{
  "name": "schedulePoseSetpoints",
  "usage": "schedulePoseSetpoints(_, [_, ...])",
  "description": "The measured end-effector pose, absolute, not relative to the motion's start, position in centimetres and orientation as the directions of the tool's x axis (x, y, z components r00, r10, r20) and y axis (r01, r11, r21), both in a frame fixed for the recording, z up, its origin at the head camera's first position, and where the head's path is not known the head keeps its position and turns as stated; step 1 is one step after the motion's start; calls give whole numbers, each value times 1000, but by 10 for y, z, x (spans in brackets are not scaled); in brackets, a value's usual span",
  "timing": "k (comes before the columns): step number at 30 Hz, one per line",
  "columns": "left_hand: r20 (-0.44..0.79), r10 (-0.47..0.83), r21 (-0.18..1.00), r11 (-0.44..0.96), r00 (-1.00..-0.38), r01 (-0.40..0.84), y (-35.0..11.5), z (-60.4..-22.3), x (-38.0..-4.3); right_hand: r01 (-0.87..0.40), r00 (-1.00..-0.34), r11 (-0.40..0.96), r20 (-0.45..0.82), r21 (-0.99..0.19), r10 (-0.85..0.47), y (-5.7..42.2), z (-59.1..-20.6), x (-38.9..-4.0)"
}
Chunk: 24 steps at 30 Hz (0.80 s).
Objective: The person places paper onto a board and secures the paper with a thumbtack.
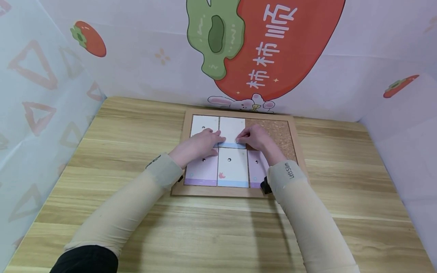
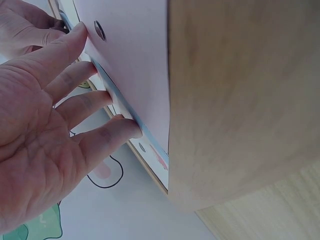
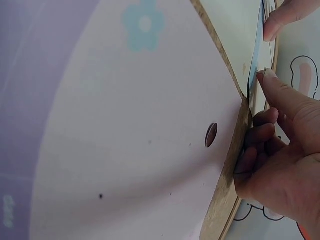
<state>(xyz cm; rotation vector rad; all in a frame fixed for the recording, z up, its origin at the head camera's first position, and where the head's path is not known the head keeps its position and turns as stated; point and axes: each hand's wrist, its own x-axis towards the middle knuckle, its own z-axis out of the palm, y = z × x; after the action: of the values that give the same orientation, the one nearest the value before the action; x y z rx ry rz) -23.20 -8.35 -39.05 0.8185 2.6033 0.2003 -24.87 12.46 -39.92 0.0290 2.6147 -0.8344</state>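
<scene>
A wood-framed cork board (image 1: 281, 138) lies on the table, partly covered by paper cards pinned with tacks. My left hand (image 1: 201, 145) rests with spread fingers on the cards, its fingertips on the left edge of the top middle white card (image 1: 232, 127). In the left wrist view the fingers (image 2: 95, 140) look straight and touch the paper. At the lower right of that white card, my right hand (image 1: 257, 137) pinches a small shiny thumbtack (image 1: 237, 141) between thumb and forefinger. The right wrist view shows its other fingers (image 3: 257, 142) curled; the tack is mostly hidden there.
Below are a lilac card (image 1: 201, 172), a white card with a red print (image 1: 233, 172) and another lilac card (image 1: 256, 172), each showing a tack head. Bare cork shows at the upper right. The wooden table (image 1: 205, 235) meets a printed backdrop (image 1: 136, 76) behind.
</scene>
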Motion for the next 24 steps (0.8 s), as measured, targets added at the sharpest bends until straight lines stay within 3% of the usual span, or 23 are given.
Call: schedulePoseSetpoints(24, [-332, 573, 248, 819, -749, 517, -83, -389, -231, 59, -939, 824, -311, -564, -145, 127, -403, -249])
